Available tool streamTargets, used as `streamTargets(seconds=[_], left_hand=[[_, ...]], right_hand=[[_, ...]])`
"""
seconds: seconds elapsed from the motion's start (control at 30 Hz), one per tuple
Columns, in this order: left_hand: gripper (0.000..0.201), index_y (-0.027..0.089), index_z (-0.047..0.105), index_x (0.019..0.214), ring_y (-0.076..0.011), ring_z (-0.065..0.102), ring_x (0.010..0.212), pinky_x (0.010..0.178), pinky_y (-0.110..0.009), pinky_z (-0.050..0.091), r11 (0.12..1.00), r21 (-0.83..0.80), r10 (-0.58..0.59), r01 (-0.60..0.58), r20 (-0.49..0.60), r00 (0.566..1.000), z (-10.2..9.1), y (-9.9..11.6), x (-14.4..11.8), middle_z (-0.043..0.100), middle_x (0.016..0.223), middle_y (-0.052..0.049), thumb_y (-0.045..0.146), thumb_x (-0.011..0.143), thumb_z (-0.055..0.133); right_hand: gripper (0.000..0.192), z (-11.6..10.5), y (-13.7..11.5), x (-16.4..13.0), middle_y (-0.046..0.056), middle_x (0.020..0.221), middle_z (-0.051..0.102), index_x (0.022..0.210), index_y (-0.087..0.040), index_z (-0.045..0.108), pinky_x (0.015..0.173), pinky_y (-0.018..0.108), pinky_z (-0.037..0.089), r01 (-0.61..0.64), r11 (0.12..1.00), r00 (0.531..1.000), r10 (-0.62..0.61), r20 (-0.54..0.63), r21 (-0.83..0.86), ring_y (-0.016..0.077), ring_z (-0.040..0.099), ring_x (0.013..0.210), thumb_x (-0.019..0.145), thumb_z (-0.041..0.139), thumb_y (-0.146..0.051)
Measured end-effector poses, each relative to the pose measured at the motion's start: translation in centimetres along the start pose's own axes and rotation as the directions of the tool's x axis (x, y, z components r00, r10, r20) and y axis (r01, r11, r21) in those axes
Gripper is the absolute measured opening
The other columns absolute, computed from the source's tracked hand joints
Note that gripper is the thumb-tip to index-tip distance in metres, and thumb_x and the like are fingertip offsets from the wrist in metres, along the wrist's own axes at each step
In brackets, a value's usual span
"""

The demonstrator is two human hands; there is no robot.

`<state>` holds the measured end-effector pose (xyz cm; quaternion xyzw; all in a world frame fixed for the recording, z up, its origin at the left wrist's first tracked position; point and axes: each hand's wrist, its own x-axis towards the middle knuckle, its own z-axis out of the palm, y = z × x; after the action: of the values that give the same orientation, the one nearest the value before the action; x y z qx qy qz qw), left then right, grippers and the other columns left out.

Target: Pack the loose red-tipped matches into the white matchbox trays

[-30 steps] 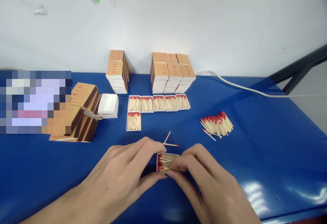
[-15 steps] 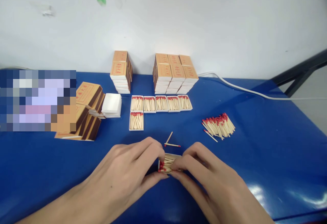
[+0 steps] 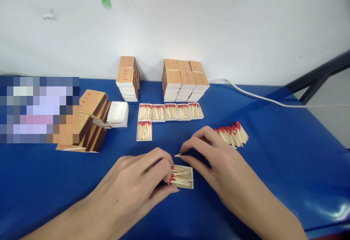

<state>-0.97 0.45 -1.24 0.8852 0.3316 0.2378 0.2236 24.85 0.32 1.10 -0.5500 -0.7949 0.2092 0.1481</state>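
Blue worktop (image 3: 273, 152) is carrying stacked matchboxes (image 3: 184, 79) at the back, six filled trays (image 3: 171, 111) before them, a loose match pile (image 3: 232, 133) lying to the right. Left hand (image 3: 136, 181) is steadying an open tray (image 3: 182, 177), fingers closed on its left end; matches are lying crooked inside. Right hand (image 3: 207, 152) is pinching a stray match (image 3: 177, 155) just behind the tray. Judgement: laying it parallel, heads left, would be keeping the fill flat.

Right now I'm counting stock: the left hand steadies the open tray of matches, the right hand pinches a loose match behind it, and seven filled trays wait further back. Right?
Not quite. The head view shows six filled trays, five in a row and one in front. The rest holds: the left hand steadies the open tray, and the right hand pinches a loose match.
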Motion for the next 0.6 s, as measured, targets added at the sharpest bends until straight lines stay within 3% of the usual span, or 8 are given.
streamTargets(seconds=[0.17, 0.37, 0.6], left_hand=[[0.019, 0.026, 0.050, 0.107, -0.0135, 0.066, 0.077, 0.065, -0.031, 0.049, 1.000, 0.001, 0.007, -0.007, -0.013, 1.000, 0.0, 0.0, 0.0, 0.073, 0.115, 0.002, 0.027, 0.117, 0.066], [0.019, 0.026, 0.052, 0.107, -0.0131, 0.067, 0.077, 0.065, -0.032, 0.051, 1.000, -0.002, 0.001, -0.001, -0.004, 1.000, 0.0, 0.0, 0.0, 0.073, 0.116, 0.002, 0.028, 0.117, 0.068], [0.018, 0.026, 0.052, 0.109, -0.0126, 0.070, 0.078, 0.068, -0.030, 0.054, 0.999, -0.039, 0.008, -0.008, -0.008, 1.000, 0.1, -0.1, 0.0, 0.072, 0.115, 0.002, 0.027, 0.117, 0.068]], right_hand=[[0.015, 0.2, 0.4, -0.6, 0.005, 0.119, 0.065, 0.114, -0.026, 0.068, 0.085, 0.038, 0.060, 0.035, 0.998, 0.998, -0.038, -0.040, -0.055, 0.0206, 0.073, 0.098, 0.122, 0.055, -0.027], [0.006, -0.3, -0.7, -2.3, -0.002, 0.106, 0.071, 0.114, -0.029, 0.066, 0.077, 0.028, 0.058, 0.017, 0.996, 0.992, -0.006, -0.123, 0.086, 0.0145, 0.074, 0.087, 0.120, 0.064, -0.027], [0.021, 0.3, -1.5, -3.0, 0.001, 0.104, 0.072, 0.110, -0.027, 0.071, 0.075, 0.029, 0.058, 0.107, 0.993, 0.989, -0.102, -0.104, 0.044, 0.0160, 0.073, 0.085, 0.118, 0.057, -0.014]])
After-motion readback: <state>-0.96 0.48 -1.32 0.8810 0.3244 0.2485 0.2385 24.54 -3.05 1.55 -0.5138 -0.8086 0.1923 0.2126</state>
